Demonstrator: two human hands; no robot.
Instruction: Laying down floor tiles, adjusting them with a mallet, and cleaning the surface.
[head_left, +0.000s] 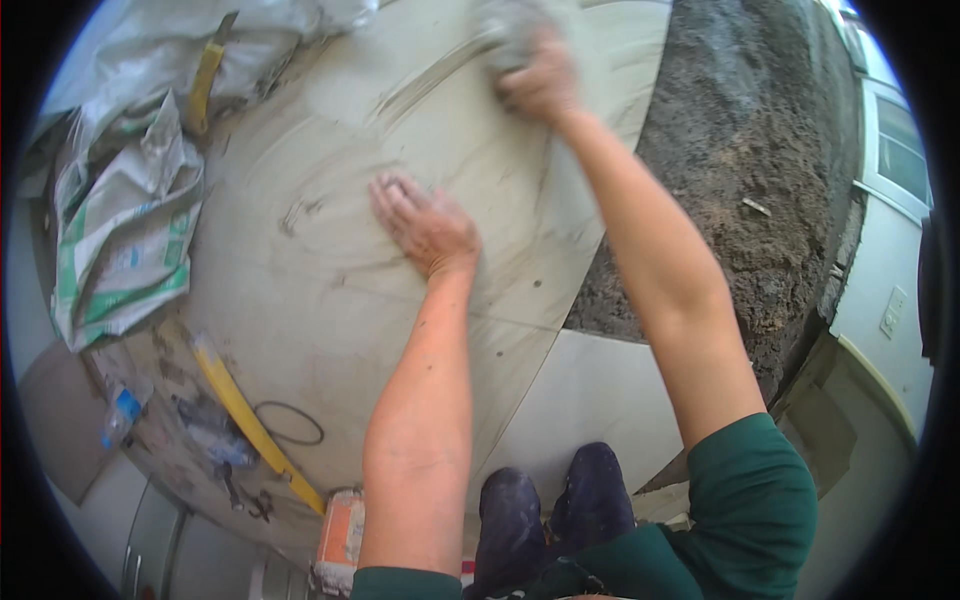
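Note:
Large pale floor tiles (300,150) with grimy, swirled smears lie below me. My left hand (422,225) rests on the tile surface with its palm down and fingers stretched out, holding nothing. Farther forward, near the top centre, my right hand (540,85) grips a greyish wiping pad or cloth (508,35) on the tile; it is blurred, so its exact kind is unclear. Just right of the tile's edge is rough dark mortar (735,150). A smaller pale tile section (590,390) lies nearer, by my dark-clad legs (595,490).
Plastic sacks (120,250) and a short yellow tool (205,85) lie left. A long yellow level (255,415), cord loop (290,440), plastic bottle (120,410) and orange bucket (340,535) are lower left. A white wall (880,280) with a window (895,150) bounds the right.

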